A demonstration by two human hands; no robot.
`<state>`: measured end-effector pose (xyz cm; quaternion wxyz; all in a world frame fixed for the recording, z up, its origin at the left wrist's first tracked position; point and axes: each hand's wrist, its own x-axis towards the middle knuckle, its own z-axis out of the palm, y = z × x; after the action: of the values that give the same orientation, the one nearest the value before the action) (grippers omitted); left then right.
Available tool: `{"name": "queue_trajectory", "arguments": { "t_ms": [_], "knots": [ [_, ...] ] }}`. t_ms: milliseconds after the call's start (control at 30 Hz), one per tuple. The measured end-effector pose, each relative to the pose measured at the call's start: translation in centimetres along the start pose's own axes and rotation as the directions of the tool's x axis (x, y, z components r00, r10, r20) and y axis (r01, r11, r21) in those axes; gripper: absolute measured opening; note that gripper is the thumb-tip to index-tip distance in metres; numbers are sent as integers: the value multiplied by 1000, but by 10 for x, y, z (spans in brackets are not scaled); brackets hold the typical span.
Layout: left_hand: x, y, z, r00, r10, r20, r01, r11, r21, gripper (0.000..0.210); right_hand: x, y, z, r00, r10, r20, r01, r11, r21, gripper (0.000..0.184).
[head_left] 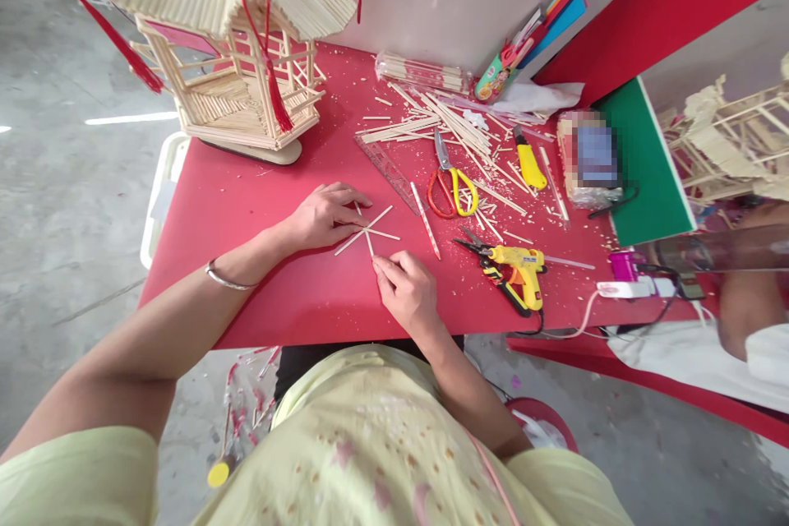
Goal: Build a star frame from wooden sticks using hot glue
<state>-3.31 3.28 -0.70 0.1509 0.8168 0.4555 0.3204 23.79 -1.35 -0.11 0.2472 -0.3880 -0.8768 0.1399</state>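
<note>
A red table bears a stick-built pavilion at far left. By the near edge, the left hand touches the centre of a stick star; whether it grips, I cannot tell. The right hand pinches the star's nearest arm.

At the upper left of the frame, a pavilion model made of sticks, hung with red tassels, stands on the red surface. A white stool shows at the surface's left edge. Right of the frame's centre lie a clear ruler, scissors with one red and one yellow handle, and a yellow utility knife. Below them is a yellow glue gun, just beside pliers. At the upper right, a colourful cup leans near the wall; farther right stands a green board. A white power strip sits at the right, and a red basin at the lower right.
</note>
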Motion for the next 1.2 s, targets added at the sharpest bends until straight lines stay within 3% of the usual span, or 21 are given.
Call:
{"name": "queue_trajectory", "arguments": {
  "t_ms": [1200],
  "knots": [
    [1, -2, 1, 997, 71, -42, -70, 998, 6, 27, 0, 1, 2, 1000, -10, -14, 10, 1000, -6, 26]
  ]
}}
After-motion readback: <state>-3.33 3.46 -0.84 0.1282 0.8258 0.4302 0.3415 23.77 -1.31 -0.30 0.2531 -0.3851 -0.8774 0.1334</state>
